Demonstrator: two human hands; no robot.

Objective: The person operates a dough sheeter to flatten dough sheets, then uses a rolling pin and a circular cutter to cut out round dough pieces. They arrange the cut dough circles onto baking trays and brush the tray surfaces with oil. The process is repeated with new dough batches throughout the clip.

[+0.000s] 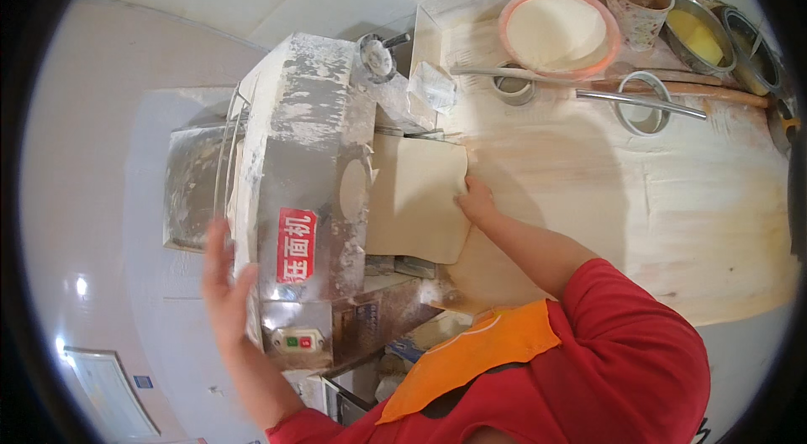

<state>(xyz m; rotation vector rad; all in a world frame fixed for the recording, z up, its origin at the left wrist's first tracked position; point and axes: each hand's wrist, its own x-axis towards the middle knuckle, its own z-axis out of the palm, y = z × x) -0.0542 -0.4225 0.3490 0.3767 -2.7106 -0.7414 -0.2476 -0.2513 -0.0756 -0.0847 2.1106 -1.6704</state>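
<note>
A flour-dusted dough sheeter [302,173] with a red label bearing writing stands before me. From its right side a wide, flat dough sheet [419,198] comes out towards the wooden work table [681,204]. My right hand [477,199] pinches the sheet's outer edge between thumb and fingers. On the machine's other side, my left hand [226,286] is raised beside the wire guard [227,160], blurred, thumb and fingers apart with nothing in them. A strip of dough [236,176] shows behind that guard, mostly hidden by the machine.
At the table's back are a pink-rimmed basin of flour [555,31], a paper bucket [637,3], metal bowls [700,37], a metal tube [640,102] across a white-rimmed container [643,119], and a wooden rolling pin [712,91]. Green and red switch buttons [298,341] sit on the machine's near end.
</note>
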